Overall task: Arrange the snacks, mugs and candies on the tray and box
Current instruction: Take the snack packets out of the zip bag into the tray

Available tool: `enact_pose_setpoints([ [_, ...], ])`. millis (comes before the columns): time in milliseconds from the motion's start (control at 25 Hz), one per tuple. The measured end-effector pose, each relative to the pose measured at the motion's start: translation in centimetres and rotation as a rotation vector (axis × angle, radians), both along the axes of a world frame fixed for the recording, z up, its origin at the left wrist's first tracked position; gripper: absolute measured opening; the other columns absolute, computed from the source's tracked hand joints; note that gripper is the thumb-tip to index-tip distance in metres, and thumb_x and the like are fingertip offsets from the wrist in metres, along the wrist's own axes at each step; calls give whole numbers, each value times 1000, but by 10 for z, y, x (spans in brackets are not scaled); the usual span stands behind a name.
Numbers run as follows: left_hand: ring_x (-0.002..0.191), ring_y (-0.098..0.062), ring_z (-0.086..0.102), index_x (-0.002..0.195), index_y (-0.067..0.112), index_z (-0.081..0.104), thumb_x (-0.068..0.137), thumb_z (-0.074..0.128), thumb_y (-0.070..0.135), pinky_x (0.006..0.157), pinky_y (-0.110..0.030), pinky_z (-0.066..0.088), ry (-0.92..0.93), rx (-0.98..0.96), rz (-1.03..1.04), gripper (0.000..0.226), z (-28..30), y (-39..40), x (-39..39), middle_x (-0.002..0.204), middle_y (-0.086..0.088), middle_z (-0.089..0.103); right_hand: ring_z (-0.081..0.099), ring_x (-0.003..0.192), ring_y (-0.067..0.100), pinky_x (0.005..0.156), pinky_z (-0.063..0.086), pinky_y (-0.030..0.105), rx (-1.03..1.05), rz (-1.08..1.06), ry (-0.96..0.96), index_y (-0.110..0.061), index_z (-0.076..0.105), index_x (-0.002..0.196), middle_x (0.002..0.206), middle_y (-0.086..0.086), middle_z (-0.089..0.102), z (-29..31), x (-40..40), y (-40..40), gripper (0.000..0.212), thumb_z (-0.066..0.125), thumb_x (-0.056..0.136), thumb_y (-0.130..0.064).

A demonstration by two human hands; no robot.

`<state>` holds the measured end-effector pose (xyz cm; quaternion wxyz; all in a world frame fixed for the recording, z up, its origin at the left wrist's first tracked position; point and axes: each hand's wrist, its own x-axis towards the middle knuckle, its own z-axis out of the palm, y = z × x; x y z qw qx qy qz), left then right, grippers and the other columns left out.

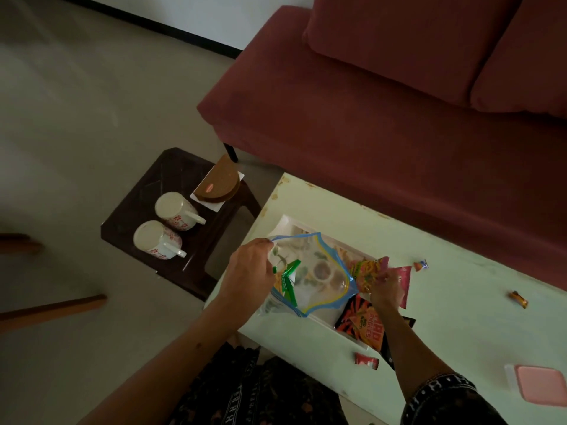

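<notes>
Zip bag (310, 271): clear, blue-edged, mouth pulled open over the white tray (346, 331); holds round pieces and a green packet (288, 280).
Left hand (250, 268): pinched shut on the bag's upper-left rim.
Right hand (385, 288): closed on a yellow-orange snack packet (366, 273) at the bag's right edge.
Tray contents: orange-and-black snack packet (363, 323) in the near right part, partly over the rim; pink packet (405, 282) beside the right hand.
Loose candies: three on the tabletop (460, 317), red (366, 360), orange (519, 299), small one (420, 265), well apart.
Mugs (165, 228): two, floral, upside down on the dark stool (171, 170), off the tray.
Pink lid (540, 384): near right corner.
Risk: the limp bag may sag or tip if either grip slackens, spilling its contents; the overhanging packet could slide off.
</notes>
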<state>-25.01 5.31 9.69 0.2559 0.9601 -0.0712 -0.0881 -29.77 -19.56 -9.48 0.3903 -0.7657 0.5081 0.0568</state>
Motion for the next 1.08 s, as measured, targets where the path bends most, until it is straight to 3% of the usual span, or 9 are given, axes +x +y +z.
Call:
enact_pose_setpoints([
  [160,99,-23,64,110,3,62,80,52,-4,86,-30,49,-21,4,-48,33,3,-1,0,107,-12,69,58,104,38,83,49,40,-19,-123,-108,5,51,113,113,25,61,30,4,12,29,53,87,-7],
  [320,100,-25,64,111,3,62,81,53,-3,87,-30,49,-18,3,-57,32,1,-5,2,109,-13,69,61,63,-1,58,40,6,-129,-106,-595,-27,58,75,68,-8,67,112,-4,41,10,60,78,-36],
  [440,103,-25,63,113,2,61,81,53,-3,92,-32,49,-11,-29,-116,33,3,-12,-3,111,-14,68,59,51,2,58,49,21,87,293,-266,-17,63,64,53,-5,64,132,-2,73,36,59,76,-51],
  [560,101,-24,65,111,2,62,80,54,-2,91,-33,50,-35,-78,-178,32,10,-20,-11,110,-13,69,53,69,12,61,43,24,488,387,142,-12,59,86,77,0,58,119,18,98,33,69,80,-43],
  [720,106,-17,63,115,5,61,83,54,4,97,-28,46,-54,-130,-223,33,18,-21,-28,117,-9,67,50,75,15,59,40,20,682,235,260,-1,52,116,98,8,49,89,28,110,40,63,88,-28],
  [800,111,-15,60,118,7,60,84,54,6,100,-26,44,-52,-143,-235,34,18,-20,-36,122,-6,65,49,64,13,50,39,17,610,205,266,-5,53,79,80,7,50,76,23,116,17,62,88,-17],
  [880,114,-14,58,119,9,59,85,53,7,103,-27,43,-45,-151,-224,35,16,-17,-39,124,-5,63,42,51,12,39,32,20,511,113,201,-8,47,65,62,3,43,69,17,116,26,69,79,-11],
  [960,113,-15,59,119,8,59,84,53,6,102,-25,42,-63,-149,-208,35,14,-13,-40,123,-6,64,57,66,21,53,47,25,476,137,141,-5,60,85,72,8,55,73,14,118,15,71,78,-13],
  [1080,108,-17,61,116,6,61,83,53,4,98,-26,44,-99,-153,-195,34,14,-10,-40,118,-9,67,63,96,30,86,54,43,480,175,-27,3,62,110,100,18,65,82,14,117,37,73,79,-12],
])
